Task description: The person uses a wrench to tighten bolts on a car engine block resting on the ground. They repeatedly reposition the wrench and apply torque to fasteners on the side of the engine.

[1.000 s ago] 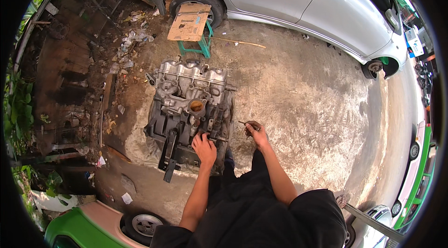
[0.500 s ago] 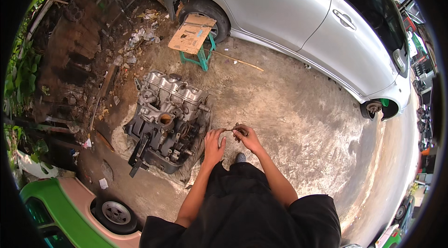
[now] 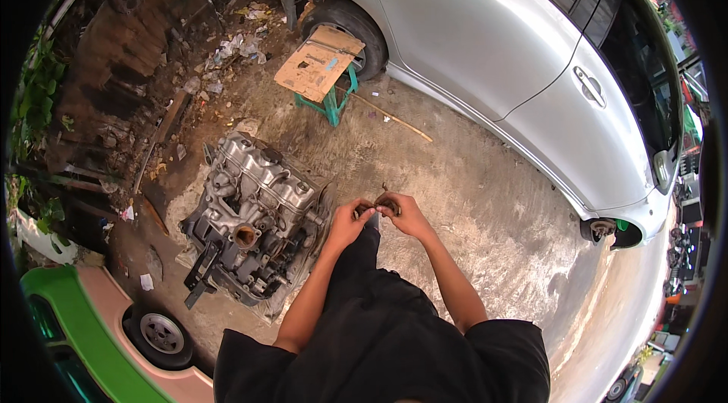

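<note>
My left hand and my right hand meet in front of me, both closed on a small dark metal part held between the fingertips. Its exact shape is too small to tell. Just left of my hands a grey engine block lies on the dirt ground, greasy, with a round opening on its near side.
A silver car stands at the back and right, its front wheel behind a green stool topped with cardboard. A thin stick lies on the concrete. Scrap and litter pile at the back left. A green and pink vehicle sits lower left.
My left hand left the engine block and joined my right hand on the small part. The view has swung so the engine now sits farther left and the car fills more of the frame.
</note>
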The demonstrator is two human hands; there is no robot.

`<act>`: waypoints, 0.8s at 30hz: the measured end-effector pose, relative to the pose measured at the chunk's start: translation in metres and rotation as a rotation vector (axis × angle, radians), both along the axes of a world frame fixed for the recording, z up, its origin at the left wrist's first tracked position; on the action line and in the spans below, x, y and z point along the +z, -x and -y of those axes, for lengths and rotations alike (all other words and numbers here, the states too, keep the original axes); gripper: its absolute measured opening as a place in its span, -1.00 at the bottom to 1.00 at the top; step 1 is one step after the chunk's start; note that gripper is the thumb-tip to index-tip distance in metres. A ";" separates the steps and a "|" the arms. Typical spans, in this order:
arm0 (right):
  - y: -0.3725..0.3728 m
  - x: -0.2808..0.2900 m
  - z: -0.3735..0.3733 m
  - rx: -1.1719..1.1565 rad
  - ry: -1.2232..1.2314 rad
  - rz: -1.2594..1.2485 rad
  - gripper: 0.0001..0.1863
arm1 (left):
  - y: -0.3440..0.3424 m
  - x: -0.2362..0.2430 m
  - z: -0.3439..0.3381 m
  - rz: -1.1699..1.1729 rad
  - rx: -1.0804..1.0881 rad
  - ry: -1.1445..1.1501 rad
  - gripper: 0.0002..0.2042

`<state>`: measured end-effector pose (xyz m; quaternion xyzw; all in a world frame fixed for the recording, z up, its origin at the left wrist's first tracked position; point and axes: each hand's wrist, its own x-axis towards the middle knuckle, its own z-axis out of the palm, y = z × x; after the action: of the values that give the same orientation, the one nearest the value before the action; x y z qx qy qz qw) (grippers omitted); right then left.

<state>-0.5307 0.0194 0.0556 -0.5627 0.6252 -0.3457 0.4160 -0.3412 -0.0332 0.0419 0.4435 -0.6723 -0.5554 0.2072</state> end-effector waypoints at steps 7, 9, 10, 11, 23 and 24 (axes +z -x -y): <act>0.058 0.003 0.112 0.032 0.000 -0.067 -0.73 | 0.053 -0.007 0.129 0.008 -0.109 0.009 -0.78; 0.066 -0.003 0.132 -0.037 -0.030 0.040 -0.70 | 0.059 -0.007 0.149 0.005 -0.070 -0.047 -0.79; 0.069 -0.006 0.147 -0.107 -0.045 0.138 -0.69 | 0.063 -0.006 0.161 -0.012 -0.031 -0.051 -0.79; 0.072 -0.010 0.163 -0.184 -0.079 0.233 -0.68 | 0.066 -0.005 0.175 -0.044 0.009 -0.037 -0.80; 0.148 -0.054 0.330 -0.112 -0.175 0.388 -0.56 | 0.104 -0.021 0.314 -0.077 0.582 -0.232 -0.79; 0.155 -0.050 0.346 -0.078 -0.174 0.365 -0.56 | 0.107 -0.018 0.326 -0.068 0.633 -0.266 -0.78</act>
<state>-0.6858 -0.3264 0.0057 -0.4279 0.5884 -0.4025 0.5556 -0.4484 -0.3590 0.0240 0.6345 -0.4158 -0.5608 0.3318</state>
